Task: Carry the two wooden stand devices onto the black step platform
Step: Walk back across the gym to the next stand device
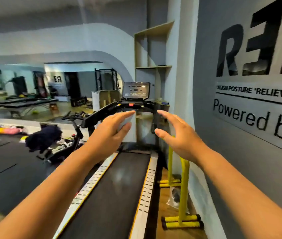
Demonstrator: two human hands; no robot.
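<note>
Empty, spread hands (pixel 112 130) (pixel 180 133) hover above treadmill belt (pixel 119 187).

On the grey wall (pixel 240 118) to my right I read "RE", "ALIGN POSTURE *RELIEVE" and "Powered by", all cut off.

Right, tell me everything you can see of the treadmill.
The treadmill runs lengthwise away from the camera, close beside the grey wall. Its black belt looks smooth and slightly glossy, flanked by pale, perforated side rails with yellow edging. At the far end, black handrails curve up to a dark console with a small red button below it. Nothing lies on the belt. The left hand and right hand hover open above it, apparently touching nothing. A yellow stand sits on the floor between treadmill and wall.
</note>
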